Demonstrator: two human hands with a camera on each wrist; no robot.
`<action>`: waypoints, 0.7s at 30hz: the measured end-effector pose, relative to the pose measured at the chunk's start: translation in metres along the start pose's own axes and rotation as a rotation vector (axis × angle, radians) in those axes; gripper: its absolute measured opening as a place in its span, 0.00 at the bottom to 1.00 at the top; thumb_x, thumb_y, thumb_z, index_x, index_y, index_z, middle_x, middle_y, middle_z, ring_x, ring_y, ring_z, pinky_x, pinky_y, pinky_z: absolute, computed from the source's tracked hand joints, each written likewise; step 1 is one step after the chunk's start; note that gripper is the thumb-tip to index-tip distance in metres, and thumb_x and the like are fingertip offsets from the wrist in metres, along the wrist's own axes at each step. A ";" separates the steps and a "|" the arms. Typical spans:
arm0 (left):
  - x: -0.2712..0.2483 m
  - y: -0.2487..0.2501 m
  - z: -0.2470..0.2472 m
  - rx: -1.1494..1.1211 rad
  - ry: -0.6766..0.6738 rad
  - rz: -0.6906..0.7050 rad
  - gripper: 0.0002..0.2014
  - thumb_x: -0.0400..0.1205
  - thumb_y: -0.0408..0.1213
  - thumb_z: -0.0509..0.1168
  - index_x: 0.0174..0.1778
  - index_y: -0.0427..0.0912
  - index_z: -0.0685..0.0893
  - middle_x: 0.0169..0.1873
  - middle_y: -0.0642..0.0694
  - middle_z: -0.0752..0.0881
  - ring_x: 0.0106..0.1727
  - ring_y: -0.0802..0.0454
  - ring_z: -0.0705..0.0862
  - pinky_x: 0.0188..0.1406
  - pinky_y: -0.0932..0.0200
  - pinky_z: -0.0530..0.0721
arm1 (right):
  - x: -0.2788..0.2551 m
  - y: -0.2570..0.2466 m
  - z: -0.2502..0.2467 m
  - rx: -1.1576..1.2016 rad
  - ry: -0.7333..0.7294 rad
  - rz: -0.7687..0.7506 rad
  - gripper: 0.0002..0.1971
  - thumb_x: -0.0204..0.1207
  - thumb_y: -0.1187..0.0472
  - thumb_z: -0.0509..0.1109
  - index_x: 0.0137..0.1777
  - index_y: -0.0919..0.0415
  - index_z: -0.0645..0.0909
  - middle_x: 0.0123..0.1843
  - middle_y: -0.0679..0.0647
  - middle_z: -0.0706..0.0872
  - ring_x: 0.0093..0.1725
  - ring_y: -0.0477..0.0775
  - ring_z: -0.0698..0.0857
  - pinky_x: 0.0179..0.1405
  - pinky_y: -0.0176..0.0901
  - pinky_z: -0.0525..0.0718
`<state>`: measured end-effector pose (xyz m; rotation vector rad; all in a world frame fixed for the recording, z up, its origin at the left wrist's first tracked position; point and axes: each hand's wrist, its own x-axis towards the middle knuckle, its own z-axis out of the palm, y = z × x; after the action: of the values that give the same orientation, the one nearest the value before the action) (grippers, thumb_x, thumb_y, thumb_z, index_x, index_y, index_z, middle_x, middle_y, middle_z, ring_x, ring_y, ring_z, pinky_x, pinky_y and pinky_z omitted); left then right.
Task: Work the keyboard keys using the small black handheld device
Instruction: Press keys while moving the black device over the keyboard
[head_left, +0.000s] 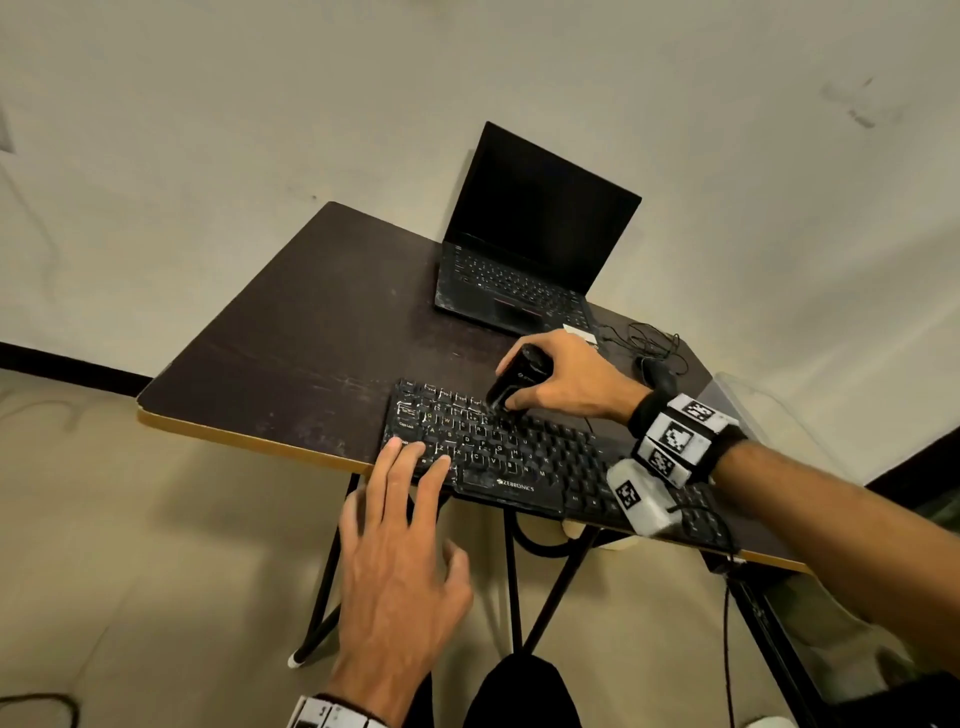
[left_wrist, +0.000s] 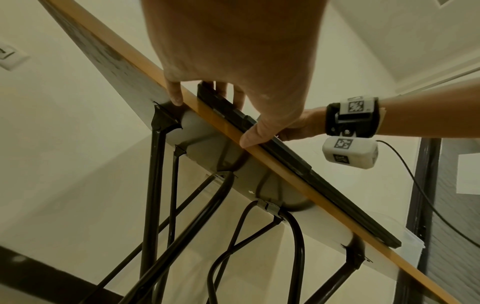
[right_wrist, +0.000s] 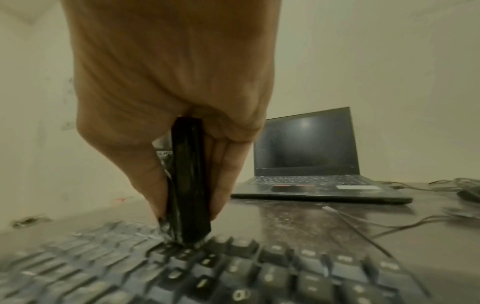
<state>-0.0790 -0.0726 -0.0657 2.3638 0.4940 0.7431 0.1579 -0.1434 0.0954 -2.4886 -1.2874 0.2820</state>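
Now, my right hand (head_left: 566, 382) clenched round the small black handheld device (head_left: 517, 376) — tip on the Zebronics keyboard (head_left: 524, 457) keys, my left hand (head_left: 400, 545) released, straight fingers (head_left: 402, 457) resting on its near-left corner.

Dark table (head_left: 291, 332), tan edge band, black folding legs (left_wrist: 153, 185). Black laptop (head_left: 524, 249) open at far side, screen dark, red trackpad buttons (right_wrist: 293, 187). White sticker (right_wrist: 358, 187) on palm rest. Black mouse (head_left: 655, 375) right of laptop, tangled cable (head_left: 649, 338) beside. Clear plastic bin (head_left: 748, 400) past right table edge. Cream wall (head_left: 208, 130), black skirting (head_left: 62, 364). Wall socket (left_wrist: 10, 55).
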 end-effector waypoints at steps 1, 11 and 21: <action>0.000 -0.001 0.000 0.002 0.008 0.001 0.46 0.64 0.39 0.82 0.81 0.47 0.76 0.88 0.45 0.69 0.93 0.44 0.61 0.76 0.24 0.77 | -0.001 -0.002 0.001 -0.025 -0.018 -0.028 0.16 0.71 0.61 0.89 0.56 0.50 0.91 0.51 0.45 0.96 0.52 0.43 0.94 0.61 0.48 0.94; -0.001 -0.001 0.003 -0.042 0.033 0.000 0.45 0.66 0.39 0.80 0.82 0.48 0.75 0.89 0.45 0.68 0.93 0.46 0.59 0.77 0.25 0.76 | -0.006 0.001 0.000 -0.120 0.011 -0.035 0.16 0.72 0.61 0.88 0.57 0.49 0.90 0.52 0.44 0.95 0.52 0.40 0.93 0.61 0.45 0.93; 0.000 -0.011 0.001 -0.164 0.116 -0.030 0.39 0.69 0.34 0.79 0.80 0.53 0.82 0.91 0.50 0.64 0.93 0.46 0.59 0.71 0.24 0.82 | 0.004 -0.007 0.001 -0.107 -0.008 -0.050 0.16 0.71 0.62 0.88 0.56 0.50 0.90 0.52 0.44 0.95 0.51 0.43 0.94 0.59 0.47 0.94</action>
<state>-0.0800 -0.0647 -0.0741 2.1660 0.4963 0.8760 0.1548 -0.1367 0.0971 -2.5413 -1.4002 0.2166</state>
